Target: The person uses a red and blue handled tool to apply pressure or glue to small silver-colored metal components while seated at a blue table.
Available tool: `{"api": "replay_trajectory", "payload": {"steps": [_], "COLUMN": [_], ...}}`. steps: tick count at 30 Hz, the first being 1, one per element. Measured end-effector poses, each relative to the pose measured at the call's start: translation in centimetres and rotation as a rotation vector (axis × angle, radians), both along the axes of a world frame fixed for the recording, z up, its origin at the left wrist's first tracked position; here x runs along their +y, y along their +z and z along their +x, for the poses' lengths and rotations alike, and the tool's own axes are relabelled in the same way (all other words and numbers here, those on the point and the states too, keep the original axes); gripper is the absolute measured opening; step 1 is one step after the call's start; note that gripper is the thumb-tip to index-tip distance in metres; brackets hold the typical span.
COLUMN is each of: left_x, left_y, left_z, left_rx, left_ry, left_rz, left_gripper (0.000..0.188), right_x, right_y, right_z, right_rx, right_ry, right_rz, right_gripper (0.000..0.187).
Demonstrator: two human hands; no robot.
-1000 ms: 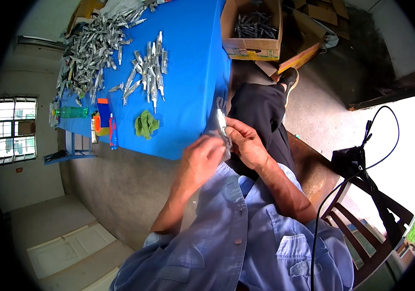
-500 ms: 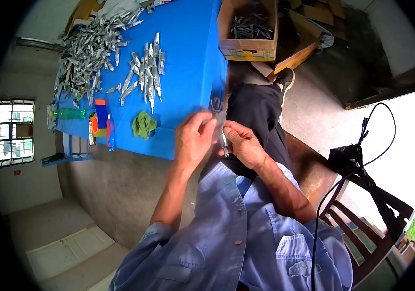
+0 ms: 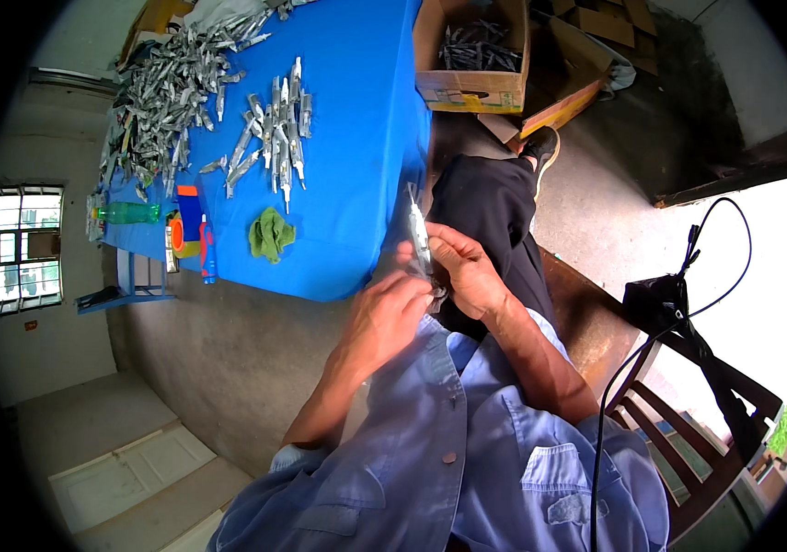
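Note:
A slim pen-shaped item (image 3: 418, 235), white and grey in a clear plastic sleeve, points up and away above my lap. My right hand (image 3: 469, 274) is closed round its middle, thumb on the near side. Lower down, my left hand (image 3: 391, 311) pinches the crumpled near end of the clear sleeve. The fingertips partly hide what lies between them. On the blue-covered table (image 3: 338, 166) lies a small group of similar wrapped pen-shaped items (image 3: 285, 133), and farther left a large heap (image 3: 159, 101) of them.
A green crumpled cloth (image 3: 271, 235) lies near the table's front edge. Left of it are an orange tape roll (image 3: 178, 237), a red-and-blue tube (image 3: 207, 253) and a green bottle (image 3: 131, 212). A cardboard box (image 3: 471, 90) holding dark items stands beyond my leg. A wooden chair (image 3: 688, 442) is at right.
My left hand has moved down toward me, from the sleeve's far end to its near end. The pen-shaped item now sits inside the sleeve, pointing up between my hands.

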State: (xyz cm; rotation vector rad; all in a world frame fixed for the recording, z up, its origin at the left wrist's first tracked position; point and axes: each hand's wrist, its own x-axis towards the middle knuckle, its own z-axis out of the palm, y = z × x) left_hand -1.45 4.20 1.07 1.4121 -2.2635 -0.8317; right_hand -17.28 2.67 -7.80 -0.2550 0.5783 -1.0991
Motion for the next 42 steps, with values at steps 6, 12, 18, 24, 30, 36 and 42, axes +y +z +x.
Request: {"api": "replay_trajectory", "payload": {"steps": [6, 12, 18, 24, 30, 36, 42], "left_x": [-2.7, -6.5, -4.6, -1.4, 0.2, -4.3, -6.3], "left_y": [2.5, 0.4, -0.3, 0.5, 1.4, 2.8, 0.2], "left_z": [0.1, -1.7, -2.3, -1.3, -0.7, -2.0, -4.0], "left_rx": [0.094, 0.015, -0.018, -0.087, -0.004, 0.081, -0.076], "left_ry": [0.192, 0.170, 0.117, 0.051, 0.091, 0.228, 0.045], "left_rz": [-0.096, -0.246, -0.166, 0.014, 0.110, -0.097, -0.328], "left_gripper": [0.013, 0.013, 0.013, 0.011, 0.010, 0.015, 0.013], "right_x": [-0.1, 0.0, 0.2, 0.1, -0.2, 0.0, 0.4], "right_y": [0.2, 1.6, 0.1, 1.1, 1.1, 1.1, 0.3], "right_z": [-0.6, -0.3, -0.5, -0.5, -0.8, -1.4, -0.9], "right_rx": [-0.027, 0.052, 0.073, -0.104, -0.174, -0.173, -0.097], "right_ry": [0.029, 0.039, 0.054, -0.017, -0.039, -0.010, -0.012], "right_rz": [0.008, -0.042, -0.090, 0.001, 0.061, 0.037, -0.019], "right_gripper": [0.033, 0.035, 0.033, 0.030, 0.029, 0.028, 0.028]}}
